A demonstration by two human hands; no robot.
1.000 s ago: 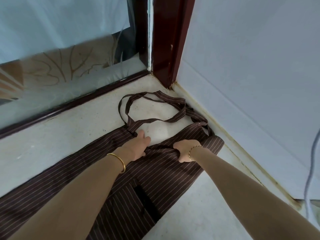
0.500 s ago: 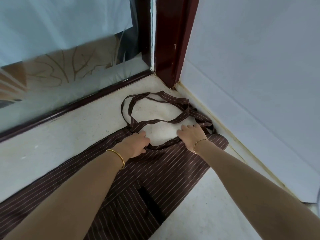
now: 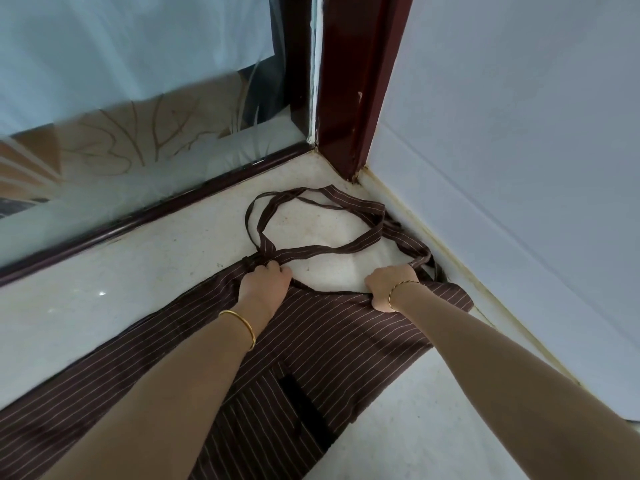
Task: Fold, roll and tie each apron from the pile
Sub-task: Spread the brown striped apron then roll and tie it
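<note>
The floor (image 3: 433, 427) is pale speckled stone, running into a corner where a light blue wall (image 3: 519, 133) on the right meets a dark red-brown door post (image 3: 349, 81). To the left of the post stands a glass panel (image 3: 138, 116) with a frosted leaf pattern, set in a dark frame whose bottom rail lies along the floor.

A brown apron (image 3: 329, 341) with thin pale stripes is spread flat on the floor, stretching from the lower left up towards the corner, its right edge close to the foot of the wall. A black strip sits on the cloth near the lower middle. The apron's straps (image 3: 311, 252) lie in loose, crossing loops on the bare floor between the apron's top edge and the door post, one end trailing along the wall's base.

Both arms reach forward over the cloth. The left hand (image 3: 266, 282) rests at the apron's top left corner, where the straps join, its fingers curled around the bunched cloth there. The right hand (image 3: 389, 284) grips the top edge near the right corner, fingers curled over and thumb tucked under the hem. A plain gold bangle (image 3: 242, 327) sits on the left wrist and a thinner gold bracelet (image 3: 398, 289) on the right.
</note>
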